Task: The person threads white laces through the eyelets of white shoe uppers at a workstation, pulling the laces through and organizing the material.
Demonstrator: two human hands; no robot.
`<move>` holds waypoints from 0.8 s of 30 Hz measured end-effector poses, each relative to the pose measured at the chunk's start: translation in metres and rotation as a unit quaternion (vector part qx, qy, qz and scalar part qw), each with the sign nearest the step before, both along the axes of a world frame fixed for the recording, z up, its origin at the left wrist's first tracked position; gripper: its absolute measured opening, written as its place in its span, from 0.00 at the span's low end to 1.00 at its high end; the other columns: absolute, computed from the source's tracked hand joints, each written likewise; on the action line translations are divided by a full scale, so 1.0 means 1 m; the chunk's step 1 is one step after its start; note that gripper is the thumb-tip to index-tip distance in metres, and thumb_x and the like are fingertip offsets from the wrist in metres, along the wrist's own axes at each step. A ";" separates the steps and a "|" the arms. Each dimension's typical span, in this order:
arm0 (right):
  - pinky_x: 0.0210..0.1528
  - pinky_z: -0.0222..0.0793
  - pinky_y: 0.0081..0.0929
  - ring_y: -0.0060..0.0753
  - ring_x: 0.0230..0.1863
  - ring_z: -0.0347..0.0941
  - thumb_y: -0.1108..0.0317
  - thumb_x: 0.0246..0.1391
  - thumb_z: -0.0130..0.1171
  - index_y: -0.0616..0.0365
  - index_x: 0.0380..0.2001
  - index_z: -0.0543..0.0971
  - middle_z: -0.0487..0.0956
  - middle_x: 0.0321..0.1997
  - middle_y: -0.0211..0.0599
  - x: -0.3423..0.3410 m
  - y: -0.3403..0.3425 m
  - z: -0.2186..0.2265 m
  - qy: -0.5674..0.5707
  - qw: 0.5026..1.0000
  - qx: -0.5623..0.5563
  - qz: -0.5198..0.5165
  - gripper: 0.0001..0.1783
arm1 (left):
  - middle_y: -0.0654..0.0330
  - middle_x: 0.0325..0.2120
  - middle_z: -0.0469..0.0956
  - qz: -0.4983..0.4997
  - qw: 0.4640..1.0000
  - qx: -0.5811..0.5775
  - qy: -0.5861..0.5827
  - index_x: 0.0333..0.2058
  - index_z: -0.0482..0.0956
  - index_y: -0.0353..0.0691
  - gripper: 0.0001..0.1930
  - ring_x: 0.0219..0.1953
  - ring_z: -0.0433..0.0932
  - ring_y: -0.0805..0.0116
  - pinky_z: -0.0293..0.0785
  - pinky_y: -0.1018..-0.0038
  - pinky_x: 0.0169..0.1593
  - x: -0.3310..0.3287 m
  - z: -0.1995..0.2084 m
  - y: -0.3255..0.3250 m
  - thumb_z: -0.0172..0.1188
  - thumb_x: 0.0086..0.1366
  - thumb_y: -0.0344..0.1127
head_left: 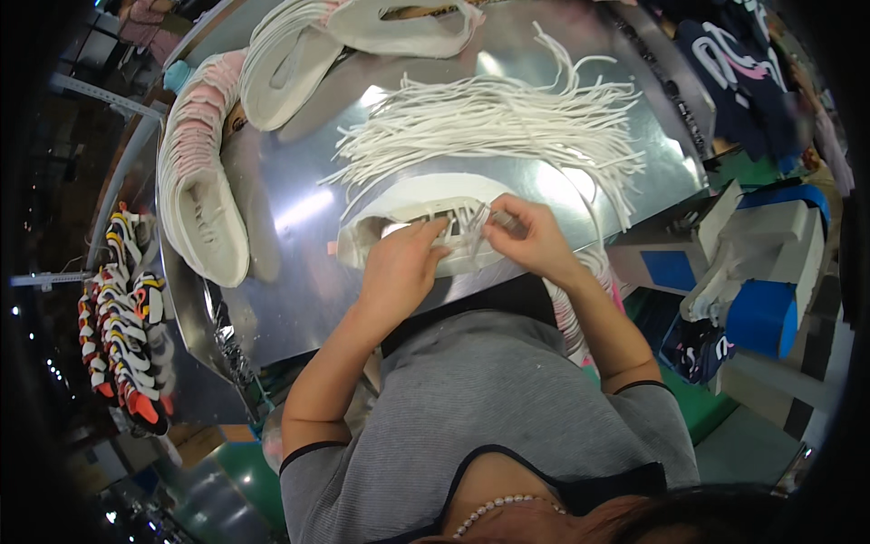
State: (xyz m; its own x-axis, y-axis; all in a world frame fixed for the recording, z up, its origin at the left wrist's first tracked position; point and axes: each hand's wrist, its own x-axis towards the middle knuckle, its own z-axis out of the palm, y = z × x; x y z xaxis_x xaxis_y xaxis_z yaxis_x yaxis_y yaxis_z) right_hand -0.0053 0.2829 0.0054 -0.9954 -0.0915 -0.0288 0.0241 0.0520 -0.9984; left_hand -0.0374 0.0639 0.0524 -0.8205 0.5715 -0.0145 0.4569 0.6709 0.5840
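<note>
A white shoe upper [356, 243] lies on its side on the metal table in front of me, its opening and eyelet area facing my hands. My left hand [399, 272] grips it at the near side, fingers bent in over the eyelet area. My right hand [536, 240] is closed in a pinch at the upper's right part, on a white shoelace [474, 225] that runs across the eyelets. The lace's ends and the exact fingertip contact are too small to make out. Just beyond the upper spreads a loose pile of white shoelaces [489, 122].
A curved row of nested white and pink shoe uppers [195, 145] stands along the left table edge, with more uppers [290, 77] at the far side. Finished colourful shoes [131, 335] hang to the left. A blue and white machine [761, 263] and dark uppers [739, 82] are on the right.
</note>
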 end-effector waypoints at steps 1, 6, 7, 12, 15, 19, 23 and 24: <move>0.26 0.59 0.16 0.11 0.25 0.61 0.69 0.57 0.63 0.61 0.34 0.79 0.71 0.22 0.18 -0.004 0.001 0.003 0.013 1.000 0.008 0.002 0.07 | 0.46 0.39 0.81 0.002 1.000 0.007 -0.003 0.48 0.77 0.34 0.16 0.44 0.79 0.45 0.74 0.59 0.47 -0.001 0.000 -0.001 0.62 0.63 0.33; 0.27 0.58 0.16 0.11 0.25 0.60 0.70 0.56 0.64 0.61 0.32 0.78 0.70 0.23 0.18 -0.012 -0.003 0.006 0.004 1.000 -0.001 0.014 0.06 | 0.46 0.40 0.81 0.014 0.998 -0.025 -0.048 0.48 0.78 0.33 0.16 0.44 0.80 0.45 0.75 0.60 0.47 -0.003 0.002 -0.007 0.64 0.63 0.34; 0.28 0.59 0.15 0.11 0.26 0.60 0.69 0.57 0.64 0.61 0.32 0.78 0.71 0.23 0.18 -0.014 -0.005 0.004 -0.010 1.000 -0.027 0.008 0.06 | 0.45 0.40 0.81 0.009 0.998 -0.028 -0.054 0.47 0.78 0.33 0.16 0.44 0.80 0.45 0.75 0.60 0.47 -0.004 0.002 -0.008 0.64 0.63 0.34; 0.31 0.58 0.14 0.08 0.27 0.63 0.68 0.60 0.63 0.60 0.35 0.78 0.74 0.29 0.18 -0.021 -0.007 0.015 -0.083 0.979 -0.183 -0.027 0.06 | 0.48 0.42 0.82 0.002 0.993 0.037 -0.108 0.49 0.78 0.32 0.16 0.46 0.81 0.50 0.75 0.65 0.51 -0.010 0.002 -0.010 0.63 0.64 0.33; 0.29 0.57 0.13 0.07 0.25 0.60 0.68 0.61 0.60 0.59 0.35 0.77 0.74 0.29 0.18 -0.028 -0.008 0.006 -0.053 0.981 -0.184 -0.019 0.06 | 0.50 0.43 0.83 -0.003 0.990 0.058 -0.127 0.49 0.79 0.33 0.17 0.46 0.82 0.54 0.75 0.67 0.51 -0.012 0.001 -0.012 0.64 0.63 0.34; 0.23 0.53 0.10 0.07 0.21 0.58 0.71 0.63 0.55 0.57 0.43 0.75 0.75 0.29 0.23 -0.025 -0.006 0.008 -0.102 0.959 -0.264 0.001 0.06 | 0.50 0.41 0.83 0.035 0.991 0.042 -0.125 0.47 0.80 0.34 0.17 0.45 0.82 0.54 0.76 0.67 0.50 -0.008 -0.006 -0.010 0.66 0.61 0.35; 0.17 0.48 0.09 0.08 0.15 0.56 0.74 0.63 0.53 0.59 0.49 0.72 0.79 0.33 0.36 -0.007 0.004 0.024 -0.135 0.875 -0.464 0.021 0.12 | 0.49 0.39 0.83 0.064 0.994 0.032 -0.084 0.45 0.82 0.35 0.15 0.42 0.82 0.52 0.76 0.67 0.48 -0.006 -0.007 -0.008 0.67 0.61 0.35; 0.16 0.48 0.09 0.09 0.14 0.56 0.74 0.63 0.53 0.59 0.50 0.71 0.80 0.35 0.40 0.000 0.009 0.028 -0.143 0.845 -0.513 0.036 0.13 | 0.49 0.39 0.83 0.073 0.994 0.036 -0.070 0.44 0.82 0.35 0.15 0.42 0.82 0.52 0.76 0.67 0.48 -0.006 -0.009 -0.009 0.67 0.61 0.35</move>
State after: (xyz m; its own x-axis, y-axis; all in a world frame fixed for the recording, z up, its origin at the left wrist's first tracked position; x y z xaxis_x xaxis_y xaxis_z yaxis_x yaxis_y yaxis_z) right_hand -0.0057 0.2920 0.0330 -0.9520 -0.2745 -0.1353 0.3055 -0.8270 -0.4720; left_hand -0.0433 0.0550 0.0434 -0.8878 0.4501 -0.0965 0.2692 0.6777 0.6842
